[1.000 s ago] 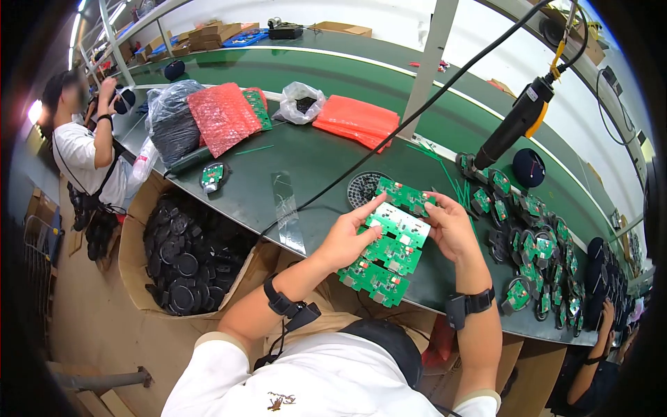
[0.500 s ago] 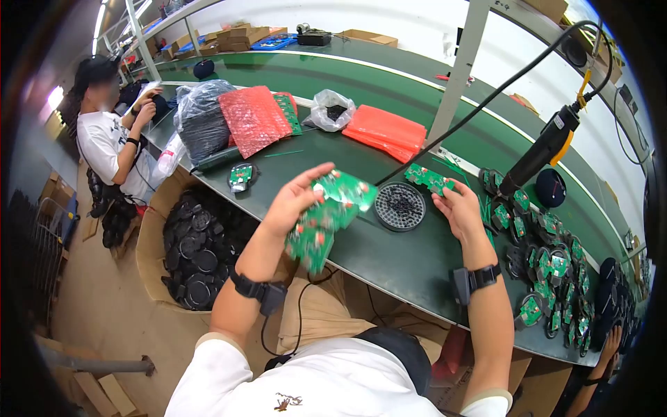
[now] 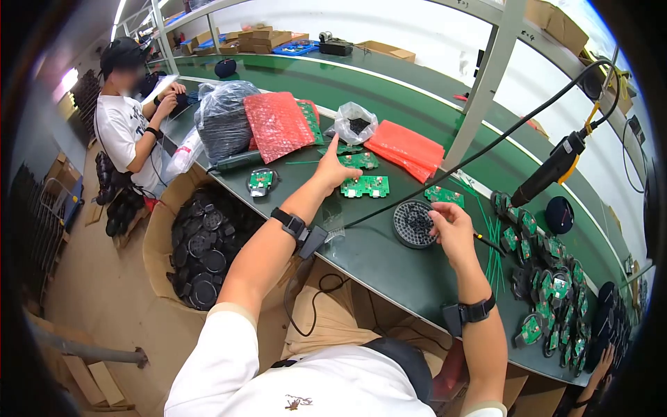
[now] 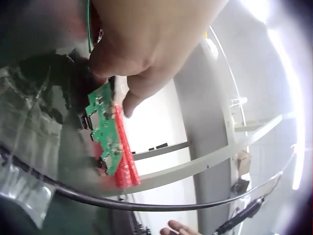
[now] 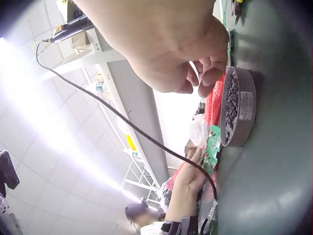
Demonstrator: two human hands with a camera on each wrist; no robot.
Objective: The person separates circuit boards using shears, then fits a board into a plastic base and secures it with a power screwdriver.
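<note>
My left hand [image 3: 332,171] reaches over the bench with its index finger stretched forward and its thumb spread. Right by the thumb lies a green circuit board panel [image 3: 365,187], with another panel [image 3: 361,161] just behind it. In the left wrist view a circuit board [image 4: 105,127] shows close beside the fingers. My right hand [image 3: 453,233] hovers at the right rim of a round dish [image 3: 413,224] of small dark parts, its fingers loosely bent. The right wrist view shows nothing between its fingertips. Beyond the dish lies a single circuit board strip [image 3: 445,196].
Red bubble-wrap bags [image 3: 406,149] and a clear bag of dark parts [image 3: 356,123] stand farther back. A hanging electric screwdriver [image 3: 549,170] and a pile of board-fitted black housings [image 3: 556,278] are at the right. A black cable [image 3: 479,153] crosses the bench. A carton [image 3: 161,257] of black housings stands left.
My left hand has carried the circuit boards forward and set them on the bench. My right hand has let go of its board strip and drawn back to the dish.
</note>
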